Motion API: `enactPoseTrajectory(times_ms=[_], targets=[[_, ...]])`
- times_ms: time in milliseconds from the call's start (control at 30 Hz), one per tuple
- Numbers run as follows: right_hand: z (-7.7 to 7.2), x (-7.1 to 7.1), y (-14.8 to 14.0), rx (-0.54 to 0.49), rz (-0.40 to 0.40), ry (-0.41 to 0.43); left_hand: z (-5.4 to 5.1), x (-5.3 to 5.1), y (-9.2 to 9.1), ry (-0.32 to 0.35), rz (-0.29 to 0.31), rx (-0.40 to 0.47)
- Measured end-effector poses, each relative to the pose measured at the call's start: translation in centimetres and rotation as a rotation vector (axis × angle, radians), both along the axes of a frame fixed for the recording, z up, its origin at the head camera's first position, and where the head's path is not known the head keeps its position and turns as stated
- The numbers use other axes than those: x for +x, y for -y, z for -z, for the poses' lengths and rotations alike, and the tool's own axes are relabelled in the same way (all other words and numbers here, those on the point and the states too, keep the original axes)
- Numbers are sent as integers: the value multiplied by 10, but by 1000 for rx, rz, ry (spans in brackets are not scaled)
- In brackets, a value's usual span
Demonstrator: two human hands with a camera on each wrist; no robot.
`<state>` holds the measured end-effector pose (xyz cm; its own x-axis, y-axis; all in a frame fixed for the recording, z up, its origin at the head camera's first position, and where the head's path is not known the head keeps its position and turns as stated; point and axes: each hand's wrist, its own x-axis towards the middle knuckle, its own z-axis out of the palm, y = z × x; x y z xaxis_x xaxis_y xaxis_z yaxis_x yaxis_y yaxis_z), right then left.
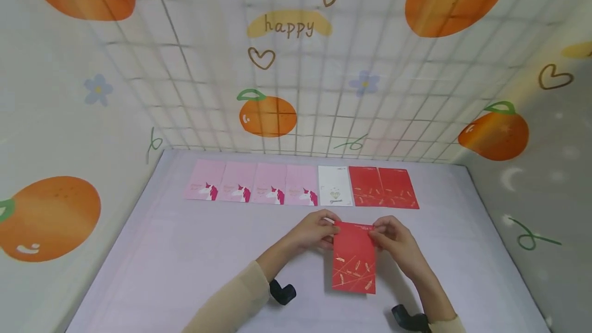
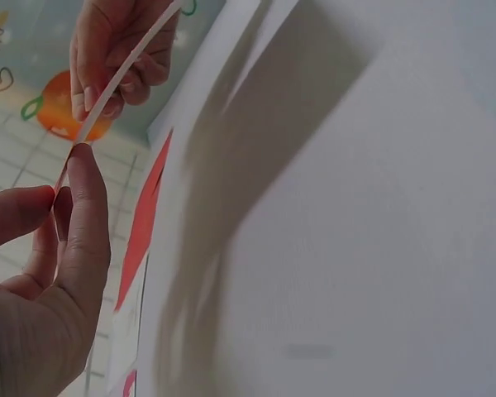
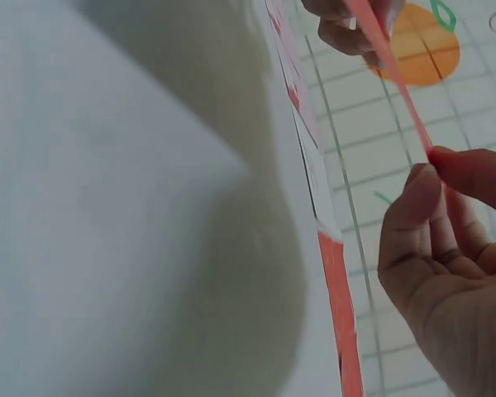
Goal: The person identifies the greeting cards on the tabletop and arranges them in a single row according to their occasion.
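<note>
Both hands hold up a red card (image 1: 354,258) with gold line designs and small print. My left hand (image 1: 319,231) pinches its upper left corner, and my right hand (image 1: 396,244) pinches the upper right one. Seen edge-on, the card (image 2: 124,70) looks thin in the left wrist view, with the left thumb and fingertips on either side of it. From the right wrist, the right hand (image 3: 455,256) grips the card's near end (image 3: 413,116). A strip of white shows at its lower right edge. A shadow falls on the table below it.
Behind the hands runs a row of cards: several pink unicorn cards (image 1: 238,181), one white card (image 1: 335,185), and two red cards (image 1: 367,186) at the right. All lie on a pale tabletop (image 1: 194,251). Fabric walls (image 1: 296,76) with orange and heart prints enclose the back and sides.
</note>
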<state>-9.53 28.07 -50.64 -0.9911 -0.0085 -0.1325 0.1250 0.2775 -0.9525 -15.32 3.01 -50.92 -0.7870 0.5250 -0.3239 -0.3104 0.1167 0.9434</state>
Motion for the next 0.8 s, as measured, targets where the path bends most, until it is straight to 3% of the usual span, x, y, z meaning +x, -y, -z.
enactPoseTrajectory(times_ms=[267, 800], targets=[[-1, -7, 23, -47, -63, -11, 1, 4, 27, 26, -53, 19], [8, -20, 56, -99, -129, -29, 6, 9, 64, 1, -122, 13]])
